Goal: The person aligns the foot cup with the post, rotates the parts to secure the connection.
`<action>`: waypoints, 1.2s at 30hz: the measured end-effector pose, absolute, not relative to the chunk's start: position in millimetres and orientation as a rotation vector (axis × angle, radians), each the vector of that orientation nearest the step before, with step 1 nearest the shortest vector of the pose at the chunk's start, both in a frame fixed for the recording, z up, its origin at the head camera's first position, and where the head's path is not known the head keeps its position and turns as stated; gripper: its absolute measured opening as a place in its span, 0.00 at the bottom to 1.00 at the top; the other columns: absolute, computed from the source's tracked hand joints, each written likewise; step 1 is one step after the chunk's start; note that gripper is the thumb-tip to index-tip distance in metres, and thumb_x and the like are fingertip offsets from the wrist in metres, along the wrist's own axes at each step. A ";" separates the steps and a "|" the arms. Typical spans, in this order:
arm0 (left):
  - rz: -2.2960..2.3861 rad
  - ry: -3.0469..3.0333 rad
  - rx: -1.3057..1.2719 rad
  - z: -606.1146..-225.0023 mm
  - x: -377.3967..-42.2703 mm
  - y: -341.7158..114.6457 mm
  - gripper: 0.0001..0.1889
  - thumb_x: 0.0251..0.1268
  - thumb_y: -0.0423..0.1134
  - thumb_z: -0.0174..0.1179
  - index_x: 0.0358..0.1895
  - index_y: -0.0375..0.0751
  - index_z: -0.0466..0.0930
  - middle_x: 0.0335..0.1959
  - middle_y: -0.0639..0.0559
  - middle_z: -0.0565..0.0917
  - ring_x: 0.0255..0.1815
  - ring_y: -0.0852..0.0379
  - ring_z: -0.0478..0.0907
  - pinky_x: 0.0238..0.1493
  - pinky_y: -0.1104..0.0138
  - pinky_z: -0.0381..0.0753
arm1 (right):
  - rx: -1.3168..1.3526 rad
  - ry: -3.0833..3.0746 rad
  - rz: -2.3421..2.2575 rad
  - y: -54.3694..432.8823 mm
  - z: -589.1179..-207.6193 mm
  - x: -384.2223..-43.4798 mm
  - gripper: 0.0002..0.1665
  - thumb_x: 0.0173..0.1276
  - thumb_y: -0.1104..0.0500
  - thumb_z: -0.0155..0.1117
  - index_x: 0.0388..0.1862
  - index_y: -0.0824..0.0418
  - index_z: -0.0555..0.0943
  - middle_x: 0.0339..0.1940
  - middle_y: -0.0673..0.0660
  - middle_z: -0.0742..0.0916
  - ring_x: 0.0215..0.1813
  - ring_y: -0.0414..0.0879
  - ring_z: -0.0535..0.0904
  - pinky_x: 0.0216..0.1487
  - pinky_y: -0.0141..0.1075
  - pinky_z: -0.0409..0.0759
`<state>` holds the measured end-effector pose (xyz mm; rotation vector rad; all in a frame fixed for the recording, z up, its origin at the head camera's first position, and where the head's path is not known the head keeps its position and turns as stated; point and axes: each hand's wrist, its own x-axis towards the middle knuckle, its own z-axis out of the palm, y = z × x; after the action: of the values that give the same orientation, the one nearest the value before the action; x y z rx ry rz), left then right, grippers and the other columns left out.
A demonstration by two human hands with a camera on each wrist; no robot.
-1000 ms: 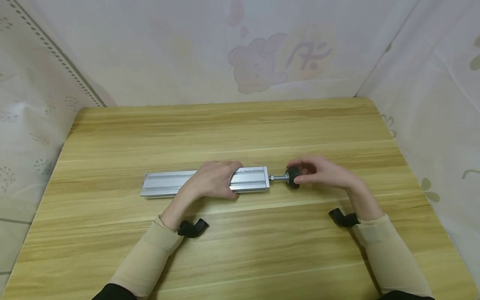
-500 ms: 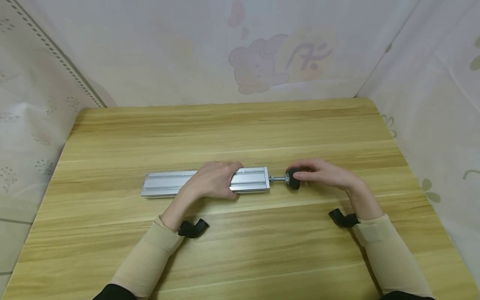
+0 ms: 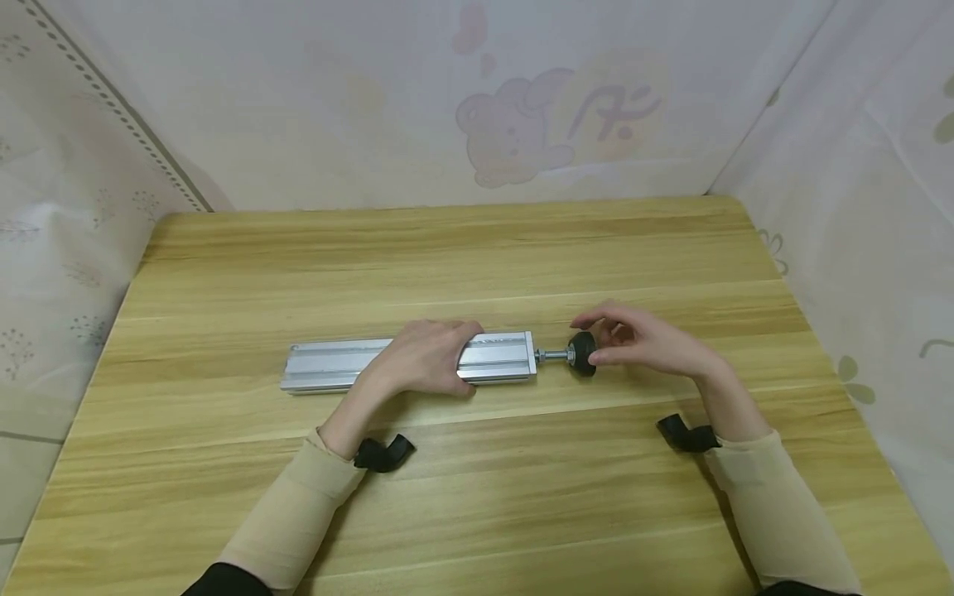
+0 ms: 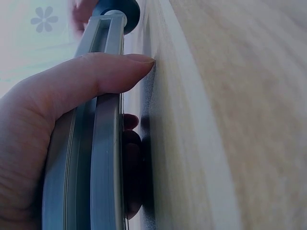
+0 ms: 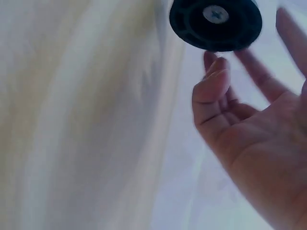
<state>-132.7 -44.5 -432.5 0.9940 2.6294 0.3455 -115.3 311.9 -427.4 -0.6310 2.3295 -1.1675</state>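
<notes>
My left hand [image 3: 419, 358] grips a silver aluminium profile [image 3: 495, 352] lying lengthwise on the table. In the left wrist view the thumb crosses one side of the grooved profile [image 4: 106, 158] and fingertips curl beneath it. From the profile's right end a threaded rod [image 3: 554, 355] with nuts sticks out, carrying a round black levelling foot [image 3: 582, 354]. Around that foot my right hand [image 3: 652, 341] hovers with fingers apart and loosely bent, the thumb close to its edge. The right wrist view shows the foot's ribbed underside [image 5: 184, 21] and a cross-head screw [image 5: 216, 14], with no firm pinch on it.
The wood-grain table [image 3: 477, 488] extends around the work. Patterned pale cloth [image 3: 358, 108] hangs behind and on both sides. A black curved piece sits at each wrist, the left one [image 3: 383, 454] and the right one [image 3: 684, 434] both above the tabletop.
My right fingers closed nearer round the black foot half a second ago, then spread and lifted off it. The left hand and the profile stay in place.
</notes>
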 end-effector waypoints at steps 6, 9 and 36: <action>0.344 2.635 0.993 -433.3 -133.2 -45.5 0.37 0.42 0.54 0.73 0.61 0.49 0.75 0.40 0.58 0.86 0.33 0.57 0.78 0.39 0.58 0.80 | -0.893 2.640 -0.879 296.5 -420.1 -107.7 0.42 0.44 0.54 0.89 0.60 0.53 0.79 0.51 0.50 0.78 0.44 0.47 0.73 0.45 0.38 0.76; 0.348 2.639 0.990 -433.4 -133.2 -45.6 0.36 0.42 0.54 0.73 0.59 0.49 0.75 0.39 0.59 0.85 0.33 0.57 0.78 0.38 0.58 0.79 | -0.895 2.721 -0.733 289.2 -420.7 -105.2 0.43 0.41 0.54 0.90 0.58 0.54 0.79 0.52 0.52 0.78 0.49 0.48 0.74 0.51 0.41 0.75; 0.346 2.641 1.002 -433.0 -132.4 -44.4 0.37 0.42 0.54 0.74 0.60 0.48 0.76 0.38 0.58 0.85 0.33 0.57 0.78 0.38 0.58 0.79 | -0.601 2.340 -1.093 308.8 -432.1 -117.1 0.30 0.68 0.51 0.72 0.67 0.56 0.78 0.37 0.53 0.84 0.35 0.43 0.77 0.36 0.34 0.77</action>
<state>-132.4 -44.4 -433.0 1.0015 2.6406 0.3456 -117.1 308.8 -432.1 -0.6005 2.3400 -1.0927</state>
